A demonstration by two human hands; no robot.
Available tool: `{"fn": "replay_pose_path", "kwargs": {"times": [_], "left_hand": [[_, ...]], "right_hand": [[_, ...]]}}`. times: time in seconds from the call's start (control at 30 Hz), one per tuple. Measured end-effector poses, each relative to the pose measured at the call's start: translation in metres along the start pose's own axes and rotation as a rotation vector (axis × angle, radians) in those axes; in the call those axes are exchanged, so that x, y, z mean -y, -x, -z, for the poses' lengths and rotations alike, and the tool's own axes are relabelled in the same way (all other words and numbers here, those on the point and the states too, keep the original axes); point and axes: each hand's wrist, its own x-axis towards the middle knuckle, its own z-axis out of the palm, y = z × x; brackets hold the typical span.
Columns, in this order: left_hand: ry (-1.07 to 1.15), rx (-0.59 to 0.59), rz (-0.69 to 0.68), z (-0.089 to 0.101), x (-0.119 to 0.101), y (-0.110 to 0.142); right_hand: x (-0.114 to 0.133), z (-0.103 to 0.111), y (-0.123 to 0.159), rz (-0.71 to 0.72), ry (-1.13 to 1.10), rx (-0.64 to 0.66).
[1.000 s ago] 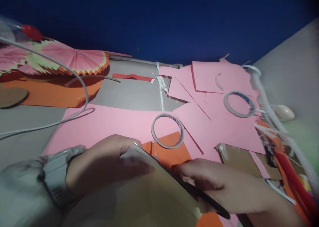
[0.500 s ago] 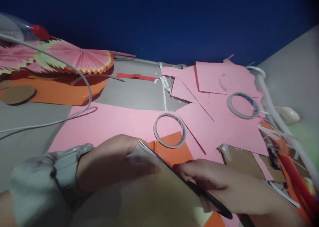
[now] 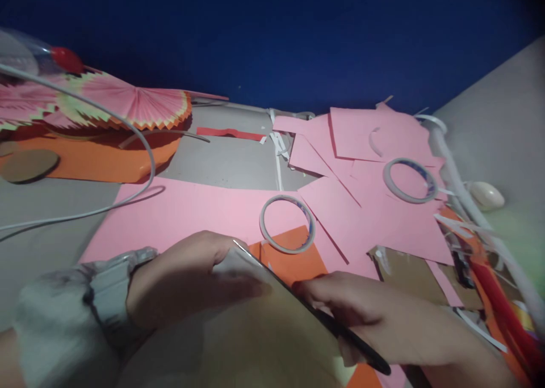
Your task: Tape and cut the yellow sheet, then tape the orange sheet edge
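My right hand (image 3: 366, 314) is closed around the black handle of a pair of scissors (image 3: 353, 342). Their thin metal blade points up and left, lying along the edge of a pale yellowish sheet of paper (image 3: 264, 342). My left hand (image 3: 183, 280), in a light grey cuffed sleeve, pinches the upper left part of that sheet near the blade tip. The near part of the sheet is blurred. Just beyond the hands, a roll of double-sided tape (image 3: 263, 229) rests partly on an orange paper piece (image 3: 298, 269) and partly on pink paper (image 3: 187, 206).
More pink sheets (image 3: 383, 223) and a second tape roll (image 3: 387, 186) lie at right, beside a white cable (image 3: 460, 178) and a cardboard piece (image 3: 409, 274). Pleated paper fans (image 3: 131, 104) and a thin grey cable (image 3: 145, 141) are at left. A red strip (image 3: 230, 133) lies at the back.
The whole view has shifted slightly, so things appear a little further left. Both hands keep their grip, and the scissors and paper hold nearly the same pose.
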Motion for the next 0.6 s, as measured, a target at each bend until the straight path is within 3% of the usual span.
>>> {"fn": "replay_pose_path", "kwargs": {"times": [0.4,0.6], "left_hand": [[0.173,0.060,0.049,-0.0028,-0.0016,0.0001],[0.095,0.079,-0.011,-0.0014,-0.0030,0.0018]], "right_hand": [[0.0029,0.0024,-0.0015,0.027,-0.109,0.046],[-0.0017,0.0027,-0.0006,0.017,-0.067,0.030]]}}
